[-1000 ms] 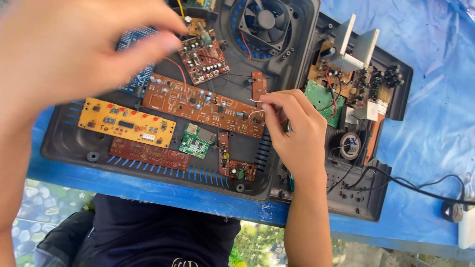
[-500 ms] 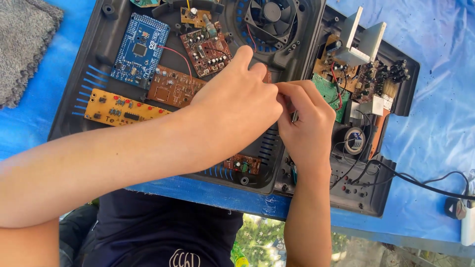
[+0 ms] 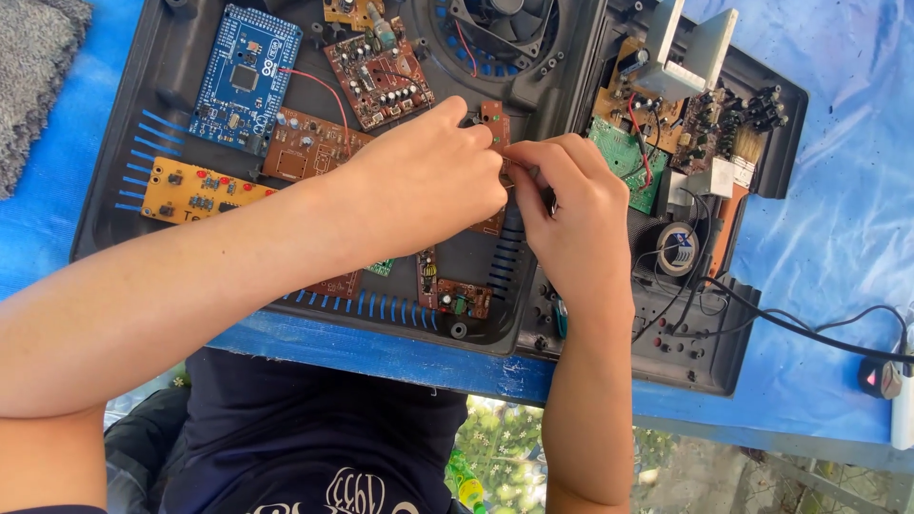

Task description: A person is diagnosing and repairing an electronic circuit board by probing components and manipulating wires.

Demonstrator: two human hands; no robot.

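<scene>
My left hand (image 3: 419,186) reaches across an open black casing (image 3: 114,133) full of circuit boards. Its fingertips pinch the narrow brown board (image 3: 492,119) near the casing's middle. My right hand (image 3: 571,224) meets it from the right, fingers curled around a thin dark tool (image 3: 549,198) whose tip is hidden between the two hands. The long brown board (image 3: 309,148) lies partly under my left hand. A blue microcontroller board (image 3: 243,81) and a yellow board (image 3: 195,190) lie to the left of the hands.
A square brown board (image 3: 381,76) and a fan (image 3: 505,19) sit at the top. A green board (image 3: 628,157) and a round coil (image 3: 678,246) lie right. A black cable (image 3: 809,328) crosses the blue tarp (image 3: 838,190). A grey cloth (image 3: 33,76) lies far left.
My left hand came down from close to the camera onto the boards and joined the right hand at the narrow brown board. The view has shifted slightly.
</scene>
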